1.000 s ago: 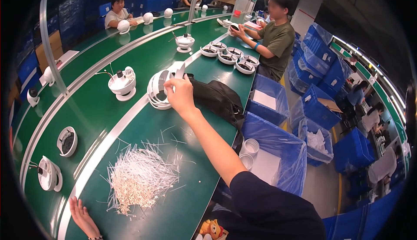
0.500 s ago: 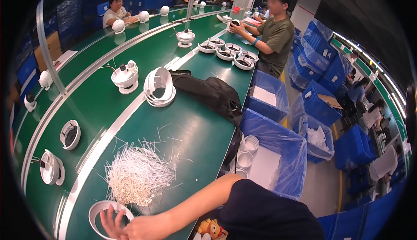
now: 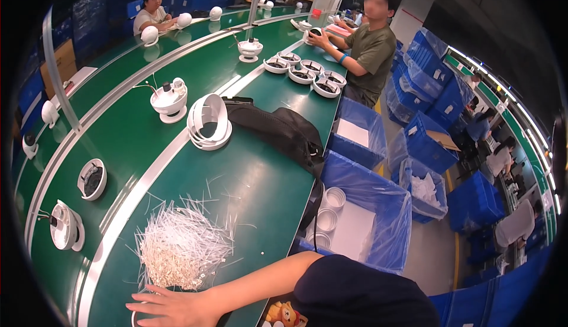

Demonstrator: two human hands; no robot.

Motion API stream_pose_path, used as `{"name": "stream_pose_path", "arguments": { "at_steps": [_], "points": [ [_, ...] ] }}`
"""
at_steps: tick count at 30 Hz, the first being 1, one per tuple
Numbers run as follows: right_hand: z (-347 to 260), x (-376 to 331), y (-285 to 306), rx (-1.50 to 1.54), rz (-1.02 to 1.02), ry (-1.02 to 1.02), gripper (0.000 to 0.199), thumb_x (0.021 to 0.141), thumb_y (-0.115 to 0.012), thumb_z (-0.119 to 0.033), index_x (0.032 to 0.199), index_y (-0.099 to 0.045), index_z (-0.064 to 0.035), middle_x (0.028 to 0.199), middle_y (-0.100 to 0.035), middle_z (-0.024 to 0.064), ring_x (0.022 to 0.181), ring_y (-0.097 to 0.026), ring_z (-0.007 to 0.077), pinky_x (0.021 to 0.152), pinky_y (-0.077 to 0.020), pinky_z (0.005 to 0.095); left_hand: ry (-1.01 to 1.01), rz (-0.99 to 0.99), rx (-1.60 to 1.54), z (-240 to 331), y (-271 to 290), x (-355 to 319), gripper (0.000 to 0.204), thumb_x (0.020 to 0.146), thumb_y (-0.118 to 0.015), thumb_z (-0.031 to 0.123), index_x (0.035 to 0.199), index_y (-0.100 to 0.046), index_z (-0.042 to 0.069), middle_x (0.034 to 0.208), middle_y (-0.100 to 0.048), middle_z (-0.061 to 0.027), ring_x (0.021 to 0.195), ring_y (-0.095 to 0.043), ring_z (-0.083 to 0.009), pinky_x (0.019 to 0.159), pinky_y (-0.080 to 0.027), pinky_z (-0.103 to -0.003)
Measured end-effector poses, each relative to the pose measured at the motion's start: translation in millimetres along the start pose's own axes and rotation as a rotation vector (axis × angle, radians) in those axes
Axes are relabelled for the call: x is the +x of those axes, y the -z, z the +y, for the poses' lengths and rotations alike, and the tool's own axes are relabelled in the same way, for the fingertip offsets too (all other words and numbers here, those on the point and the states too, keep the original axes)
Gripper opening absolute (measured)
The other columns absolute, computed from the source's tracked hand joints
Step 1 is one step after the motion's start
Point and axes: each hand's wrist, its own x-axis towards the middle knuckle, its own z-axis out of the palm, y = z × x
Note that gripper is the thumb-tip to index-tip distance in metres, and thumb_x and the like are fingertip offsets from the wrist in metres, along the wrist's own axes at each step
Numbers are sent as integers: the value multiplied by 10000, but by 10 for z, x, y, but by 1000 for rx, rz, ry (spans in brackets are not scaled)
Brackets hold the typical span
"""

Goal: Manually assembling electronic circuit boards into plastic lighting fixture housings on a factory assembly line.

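Observation:
My right hand (image 3: 177,308) is at the lower left with its fingers spread, palm down over a round white housing (image 3: 135,316). The hand hides most of that housing; only a bit of its rim shows. Just beyond lies a loose pile of thin white strips (image 3: 183,241) that look like cable ties, their small cream-coloured ends gathered at the near side. My left hand is out of the picture.
A stack of white rings (image 3: 209,123) and a black bag (image 3: 275,126) lie farther up the bench. White fan-like assemblies (image 3: 170,99) stand on the green conveyor (image 3: 136,149). Right of the bench is a lined blue bin (image 3: 390,220) holding white cups. A co-worker (image 3: 373,49) handles a part beyond.
My right hand has shifted slightly and flattened out, its fingers stretching left across the white housing. The housing is now mostly covered. The whole view has moved a little.

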Motion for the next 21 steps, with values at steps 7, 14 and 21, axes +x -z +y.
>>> {"name": "stream_pose_path", "arguments": {
  "at_steps": [7,14,21],
  "points": [
    [-112,20,30,20,-91,-23,700,591,-681,-416,1151,-467,-54,1210,-410,237,1054,-427,435,849,-317,564,95,2,-19,-185,205,-29,586,731,-524,223,1226,-328,-22,913,-558,-275,704,-598,-332,618,-520,-381],
    [-86,46,-123,-60,195,-56,688,603,-714,-352,1147,-442,-32,1162,-418,272,979,-458,436,792,-372,532,-13,57,-30,137,-127,43,531,765,-565,186,1194,-349,-40,880,-571,-211,693,-595,-282,632,-512,-342],
    [-38,-13,-199,-129,201,-119,777,600,-717,-315,1228,-351,-40,1198,-397,259,979,-454,449,749,-394,511,-32,195,200,385,-342,73,133,845,-493,116,828,-527,-11,751,-596,-124,664,-587,-199,635,-477,-287]
  ]
}}
